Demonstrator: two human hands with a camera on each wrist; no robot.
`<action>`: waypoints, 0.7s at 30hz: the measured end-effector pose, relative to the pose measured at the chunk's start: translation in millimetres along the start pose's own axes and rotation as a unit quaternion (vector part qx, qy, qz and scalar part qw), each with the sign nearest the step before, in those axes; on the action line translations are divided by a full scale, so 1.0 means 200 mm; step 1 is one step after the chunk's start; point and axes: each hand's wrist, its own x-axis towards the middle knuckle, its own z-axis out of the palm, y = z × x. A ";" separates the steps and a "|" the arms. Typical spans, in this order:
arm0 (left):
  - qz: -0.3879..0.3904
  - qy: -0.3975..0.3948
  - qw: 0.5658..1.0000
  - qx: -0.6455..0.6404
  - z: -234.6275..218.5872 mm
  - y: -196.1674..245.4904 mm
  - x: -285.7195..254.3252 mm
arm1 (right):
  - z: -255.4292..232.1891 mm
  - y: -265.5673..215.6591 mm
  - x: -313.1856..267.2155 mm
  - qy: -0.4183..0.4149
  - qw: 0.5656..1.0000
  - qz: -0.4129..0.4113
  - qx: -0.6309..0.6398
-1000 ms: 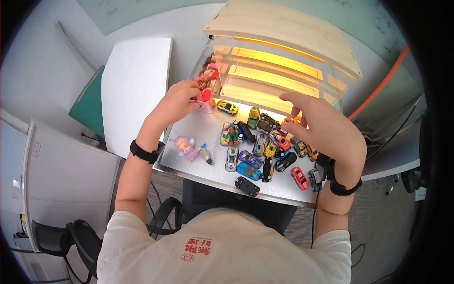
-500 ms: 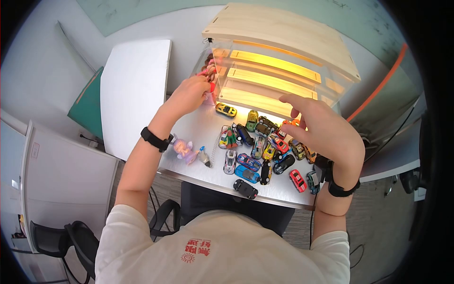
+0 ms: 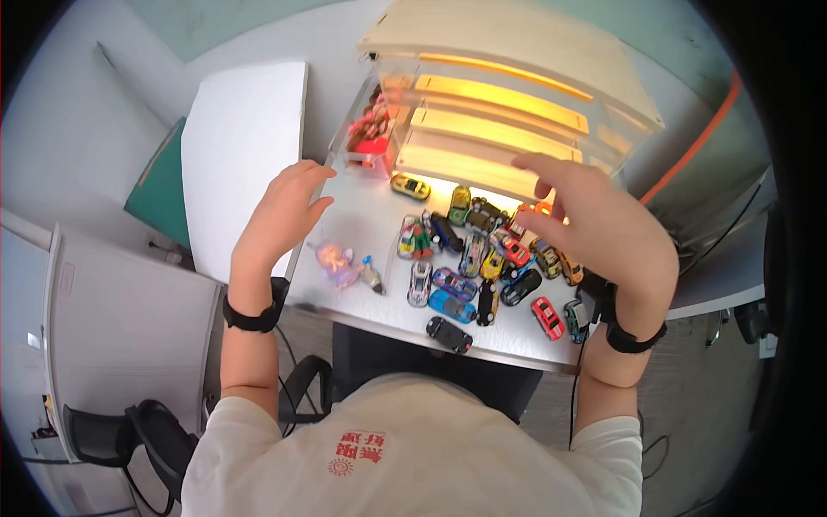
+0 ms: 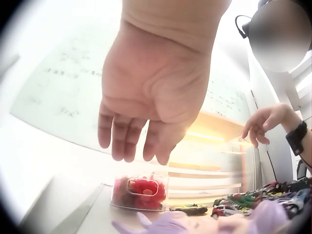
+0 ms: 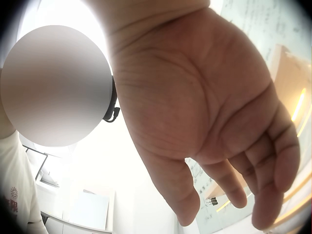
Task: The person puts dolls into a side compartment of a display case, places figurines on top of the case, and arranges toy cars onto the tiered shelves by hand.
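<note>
Loose, thumb apart from the fingers, the left grip (image 3: 282, 207) has hold of nothing; it hangs above the counter's (image 3: 345, 211) left side, apart from the clear plastic box (image 3: 376, 172) ahead; the right grip (image 3: 586, 215), also holding nothing, hangs over the toy cars (image 3: 471, 250) with its fingers gently bent. Inside the box (what look like brown-haired dolls (image 3: 371, 125)) pink and red show through straight, see-through walls. Behind the cars stands a display case (image 3: 508, 52), pale flat wood on top, clear at the sides, with stepped wooden shelves (image 3: 500, 129) glowing yellow within; small, glossy and rounded, the cars crowd together on smooth, shiny metal; a purple doll (image 3: 332, 260) lies nearer the left grip's wrist.
</note>
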 end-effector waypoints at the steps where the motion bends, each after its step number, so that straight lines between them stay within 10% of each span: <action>1: -0.011 -0.007 1.000 -0.002 0.00 0.00 -0.07 | 0.01 0.00 0.00 -0.001 1.000 0.004 0.008; 7: -0.186 -0.155 0.965 -0.097 -0.01 0.09 -0.35 | 0.03 0.02 -0.01 0.009 1.000 0.006 0.007; 21: -0.154 -0.132 0.976 -0.082 0.10 0.00 -0.43 | 0.05 0.05 -0.01 0.026 1.000 -0.006 -0.009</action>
